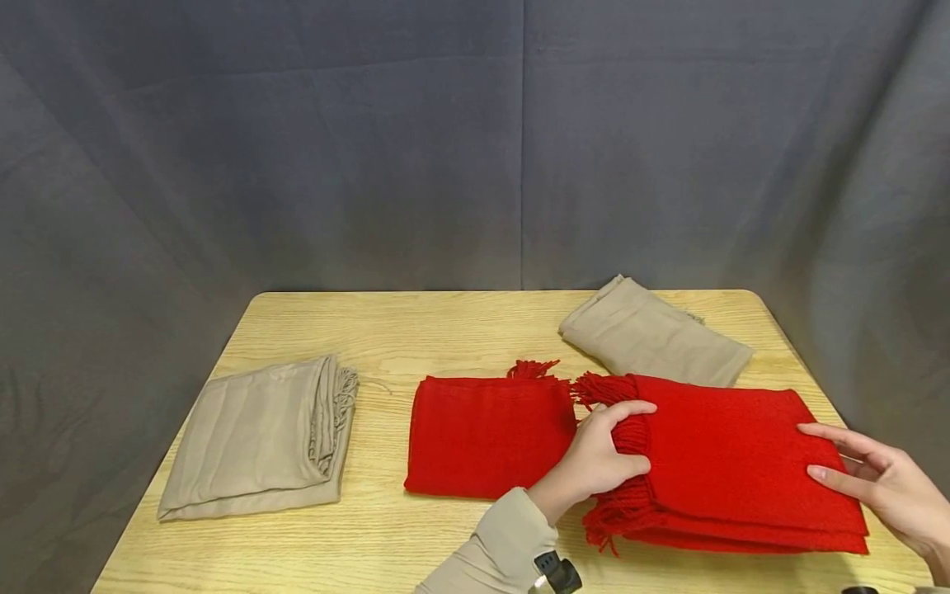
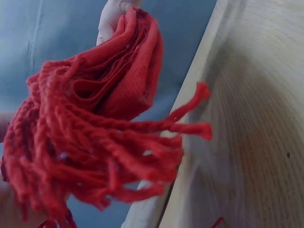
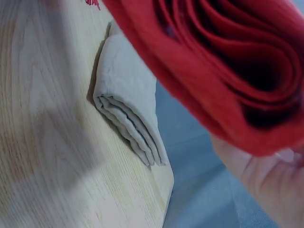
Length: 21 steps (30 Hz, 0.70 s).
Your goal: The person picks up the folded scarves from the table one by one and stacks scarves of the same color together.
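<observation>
A folded red scarf [image 1: 742,462] with twisted fringe is held above the right side of the table by both hands. My left hand [image 1: 603,454] grips its fringed end, thumb and fingers spread over the top. At the opposite end, my right hand [image 1: 883,487] pinches the folded edge between thumb and fingers. Loose tassels [image 2: 109,156] hang toward the left wrist camera. In the right wrist view the stacked layers [image 3: 223,66] show rolled folds, with the right hand beneath them. A second folded red scarf [image 1: 482,437] lies flat beside the left hand.
Folded beige cloth [image 1: 245,445] with fringe lies on the table's left side. Another folded beige cloth [image 1: 653,334] sits at the back right, partly behind the held scarf. The wooden table [image 1: 378,528] ends at a grey curtain [image 1: 416,165].
</observation>
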### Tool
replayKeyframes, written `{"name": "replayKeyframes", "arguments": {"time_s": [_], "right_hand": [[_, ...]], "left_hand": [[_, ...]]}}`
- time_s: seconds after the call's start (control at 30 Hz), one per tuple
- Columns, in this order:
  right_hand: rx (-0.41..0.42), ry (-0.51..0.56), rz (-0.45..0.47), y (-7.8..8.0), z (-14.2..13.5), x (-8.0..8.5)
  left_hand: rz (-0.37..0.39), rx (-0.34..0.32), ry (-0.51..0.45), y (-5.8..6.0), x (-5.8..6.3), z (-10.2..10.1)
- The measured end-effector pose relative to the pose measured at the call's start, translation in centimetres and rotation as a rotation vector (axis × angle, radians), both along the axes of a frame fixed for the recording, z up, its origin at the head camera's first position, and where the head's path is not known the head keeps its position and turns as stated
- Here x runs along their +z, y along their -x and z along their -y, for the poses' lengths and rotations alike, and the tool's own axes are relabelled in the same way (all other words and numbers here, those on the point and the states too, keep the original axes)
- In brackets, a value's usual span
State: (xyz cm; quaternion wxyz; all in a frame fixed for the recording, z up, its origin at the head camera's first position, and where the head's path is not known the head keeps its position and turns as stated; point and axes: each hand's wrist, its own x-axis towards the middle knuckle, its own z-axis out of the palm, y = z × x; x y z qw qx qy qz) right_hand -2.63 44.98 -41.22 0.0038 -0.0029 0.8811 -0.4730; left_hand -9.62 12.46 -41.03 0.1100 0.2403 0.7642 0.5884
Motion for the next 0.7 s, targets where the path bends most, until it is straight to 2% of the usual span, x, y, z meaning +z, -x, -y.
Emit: {"name": "replayKeyframes", "arguments": {"time_s": [0.43, 0.7], "right_hand": [[0.042, 0.045, 0.01, 0.0, 0.1, 0.0], [0.062, 0.052, 0.009, -0.1, 0.4, 0.2]], "left_hand": [[-0.033, -0.017, -0.001, 0.5, 0.3, 0.8], [-0.017, -0.021, 0.018, 0.7, 0.5, 1.2]]}}
